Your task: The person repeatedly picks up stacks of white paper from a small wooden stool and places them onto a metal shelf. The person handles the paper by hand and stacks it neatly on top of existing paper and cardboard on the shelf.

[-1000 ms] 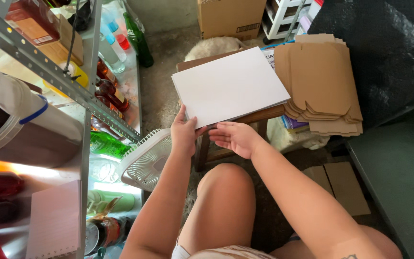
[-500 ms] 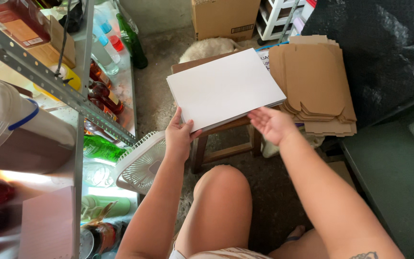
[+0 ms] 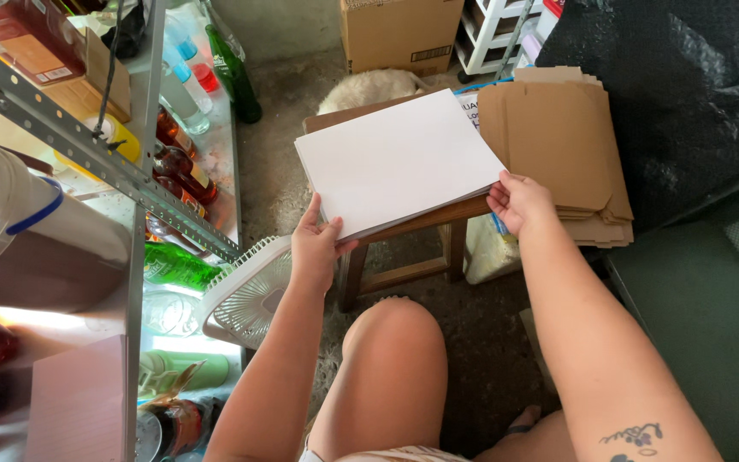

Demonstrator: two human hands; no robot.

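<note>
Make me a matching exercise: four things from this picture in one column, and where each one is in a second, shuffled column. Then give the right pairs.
Things:
1. white sheets
2. flat cardboard stack
3. green bottle
4. white fan

Places:
A. on the floor, by the left hand's wrist
B. standing upright at the far end of the shelf rack
C. on the wooden stool, held at both near corners by the hands
D. right of the stool, beyond the right hand

Pairs: 1-C, 2-D, 3-B, 4-A

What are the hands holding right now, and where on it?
A stack of white sheets: left hand grips its near-left corner, right hand its right corner.
</note>
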